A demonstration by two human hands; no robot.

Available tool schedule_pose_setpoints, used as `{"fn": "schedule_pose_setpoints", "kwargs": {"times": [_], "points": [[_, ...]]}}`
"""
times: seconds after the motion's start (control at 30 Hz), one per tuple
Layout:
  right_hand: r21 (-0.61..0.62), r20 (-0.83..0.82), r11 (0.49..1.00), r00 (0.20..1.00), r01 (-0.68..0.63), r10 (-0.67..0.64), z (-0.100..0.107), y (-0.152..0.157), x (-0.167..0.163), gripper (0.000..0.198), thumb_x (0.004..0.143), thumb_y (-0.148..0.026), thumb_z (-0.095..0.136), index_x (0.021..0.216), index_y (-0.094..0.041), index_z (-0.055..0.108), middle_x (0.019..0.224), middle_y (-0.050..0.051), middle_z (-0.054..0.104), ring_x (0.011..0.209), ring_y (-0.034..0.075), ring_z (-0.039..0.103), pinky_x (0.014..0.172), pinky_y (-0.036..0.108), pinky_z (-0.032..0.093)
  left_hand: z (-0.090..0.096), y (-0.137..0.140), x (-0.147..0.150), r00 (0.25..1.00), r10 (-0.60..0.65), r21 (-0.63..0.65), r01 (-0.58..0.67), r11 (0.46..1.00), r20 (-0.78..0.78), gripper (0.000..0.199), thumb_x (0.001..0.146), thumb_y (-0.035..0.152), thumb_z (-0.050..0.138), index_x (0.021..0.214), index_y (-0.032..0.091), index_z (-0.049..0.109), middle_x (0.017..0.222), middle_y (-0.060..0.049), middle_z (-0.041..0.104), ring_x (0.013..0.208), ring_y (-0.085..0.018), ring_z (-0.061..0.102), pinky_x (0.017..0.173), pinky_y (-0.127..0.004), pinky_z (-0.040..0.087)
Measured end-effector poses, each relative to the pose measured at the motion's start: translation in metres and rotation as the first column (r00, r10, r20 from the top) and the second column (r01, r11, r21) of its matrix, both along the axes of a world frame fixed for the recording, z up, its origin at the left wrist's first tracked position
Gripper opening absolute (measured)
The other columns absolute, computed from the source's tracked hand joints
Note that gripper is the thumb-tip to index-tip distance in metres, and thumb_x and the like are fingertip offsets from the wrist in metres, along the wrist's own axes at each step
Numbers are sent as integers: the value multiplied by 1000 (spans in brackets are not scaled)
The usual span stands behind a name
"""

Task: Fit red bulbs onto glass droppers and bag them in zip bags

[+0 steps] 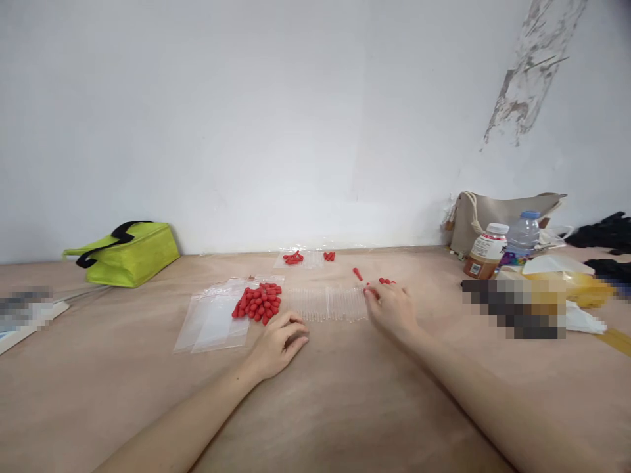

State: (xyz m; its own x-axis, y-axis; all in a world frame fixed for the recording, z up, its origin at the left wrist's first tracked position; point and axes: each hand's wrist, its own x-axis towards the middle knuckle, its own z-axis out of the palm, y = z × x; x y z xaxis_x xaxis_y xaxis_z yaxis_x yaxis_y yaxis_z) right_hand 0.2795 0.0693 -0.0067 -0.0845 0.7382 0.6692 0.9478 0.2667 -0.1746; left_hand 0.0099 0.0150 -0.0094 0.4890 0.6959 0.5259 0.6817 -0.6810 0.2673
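Observation:
My left hand (pixel 279 345) rests on the table with loosely curled fingers and a gap at the thumb, holding nothing. Just beyond it lies a pile of red rubber bulbs (pixel 257 302), partly on clear plastic bags (pixel 211 322). Side by side in a row between my hands are many thin clear tubes (pixel 325 304). At the right end of that row, my right hand (pixel 393 307) is closed, fingertips pinched at the lower end of a dropper (pixel 357 274) with a red bulb. More red bulbs (pixel 386 281) show just behind that hand, which partly hides them.
Near the wall lie a clear bag with red pieces (pixel 294 258) and a small red cluster (pixel 329 257). A lime-green bag (pixel 133 256) stands at left. At right are a brown-and-white bottle (pixel 486 253), a clear bottle (pixel 525 233), a grey bag (pixel 463 223) and yellow packaging (pixel 586 289).

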Motion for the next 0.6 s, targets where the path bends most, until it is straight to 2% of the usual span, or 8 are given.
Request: {"fn": "schedule_pose_setpoints", "kwargs": {"times": [0.1, 0.2, 0.3, 0.47, 0.6], "points": [[-163, -38, 971, 983, 173, -181, 0, 12, 21, 25, 82, -28, 38, 86, -19, 61, 80, 6, 65, 77, 18, 56, 69, 30, 23, 0, 2, 0, 999, -45, -57, 45, 997, 5, 16, 82, 20, 49, 92, 21, 61, 97, -4, 58, 86, -17, 56, 76, -30, 45], [-263, -9, 932, 966, 248, -259, -4, 17, 30, 26, 80, -28, 39, 94, -18, 57, 77, 6, 65, 75, 20, 57, 69, 31, 23, 0, 3, 1, 997, -78, -99, 80, 992, 25, 17, 84, 19, 47, 92, 21, 62, 95, -4, 61, 85, -16, 57, 74, -27, 46], [-290, 20, 924, 966, 251, -257, -8, 18, 30, 25, 79, -28, 39, 96, -18, 54, 75, 5, 65, 74, 20, 58, 69, 31, 23, 0, 3, 1, 995, -94, -123, 98, 988, 33, 19, 85, 20, 45, 93, 20, 63, 93, -3, 63, 84, -16, 58, 76, -27, 46], [-257, 22, 939, 973, 228, -230, -8, 15, 27, 24, 79, -29, 39, 93, -17, 54, 74, 5, 64, 72, 19, 57, 68, 32, 22, 0, 3, 1, 995, -89, -134, 94, 987, 40, 20, 85, 21, 46, 95, 21, 63, 96, -3, 64, 87, -16, 59, 79, -28, 45], [-244, -14, 957, 986, 160, -168, -4, 12, 16, 22, 77, -32, 40, 79, -19, 57, 75, 3, 64, 70, 17, 56, 68, 32, 23, 0, 4, 2, 996, -82, -137, 84, 987, 18, 21, 85, 21, 46, 97, 21, 63, 97, -3, 64, 89, -17, 58, 80, -29, 45]]}}
